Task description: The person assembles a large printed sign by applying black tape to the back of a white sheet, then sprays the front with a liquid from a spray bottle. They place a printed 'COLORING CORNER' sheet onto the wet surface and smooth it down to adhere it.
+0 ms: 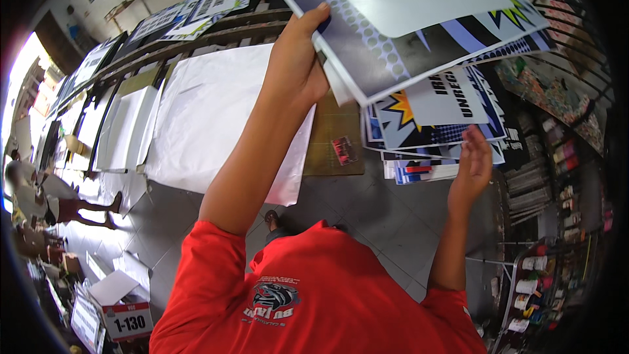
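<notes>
My left hand [296, 59] reaches up and forward, closed on the left edge of a large printed sign sheet [419, 33], its thumb on top. The sheet is dark blue with white panels, dots and a yellow-green burst. It is raised and tilted above a stack of similar printed sheets [439, 124] with orange and yellow bursts. My right hand [473, 167] is at the near right corner of that stack, fingers slightly bent with nothing visible in them; whether the fingertips touch the stack is unclear.
A big white sheet [216, 118] covers the worktable left of the stack, beside a brownish board [334, 137] with a small red item. More printed sheets [209, 10] lie on the far rack. Cans and bottles [531, 285] crowd shelves at right. Another person [59, 206] stands at far left.
</notes>
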`<state>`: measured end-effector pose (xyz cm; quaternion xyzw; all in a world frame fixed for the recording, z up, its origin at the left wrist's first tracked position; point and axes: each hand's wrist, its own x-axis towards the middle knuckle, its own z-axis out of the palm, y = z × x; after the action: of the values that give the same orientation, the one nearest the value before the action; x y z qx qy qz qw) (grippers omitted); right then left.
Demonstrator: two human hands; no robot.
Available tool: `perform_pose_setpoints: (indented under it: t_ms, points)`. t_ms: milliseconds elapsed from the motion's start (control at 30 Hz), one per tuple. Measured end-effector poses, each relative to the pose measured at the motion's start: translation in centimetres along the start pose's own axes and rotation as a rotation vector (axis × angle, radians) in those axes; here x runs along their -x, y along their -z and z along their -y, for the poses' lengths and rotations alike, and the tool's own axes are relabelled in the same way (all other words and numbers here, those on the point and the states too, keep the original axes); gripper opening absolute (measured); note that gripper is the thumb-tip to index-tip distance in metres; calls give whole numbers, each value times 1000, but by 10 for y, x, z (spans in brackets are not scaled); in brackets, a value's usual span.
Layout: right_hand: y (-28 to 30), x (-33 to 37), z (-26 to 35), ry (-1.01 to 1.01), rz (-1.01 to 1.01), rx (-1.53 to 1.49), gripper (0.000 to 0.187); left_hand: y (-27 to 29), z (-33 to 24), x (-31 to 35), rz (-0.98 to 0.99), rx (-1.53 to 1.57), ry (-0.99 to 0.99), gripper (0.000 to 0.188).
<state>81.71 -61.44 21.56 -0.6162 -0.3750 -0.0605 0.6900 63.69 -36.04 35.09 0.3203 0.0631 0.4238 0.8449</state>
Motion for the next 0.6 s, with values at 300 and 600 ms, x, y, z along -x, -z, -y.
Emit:
perform_pose_setpoints:
  t_ms: [300,600]
  points:
    - [-209,67,61,-522,533,-682,57,147,-22,102,-316,-17,-400,43]
    - [-384,161,6,-696,564,-370,57,323,-34,137,-679,25,-361,51]
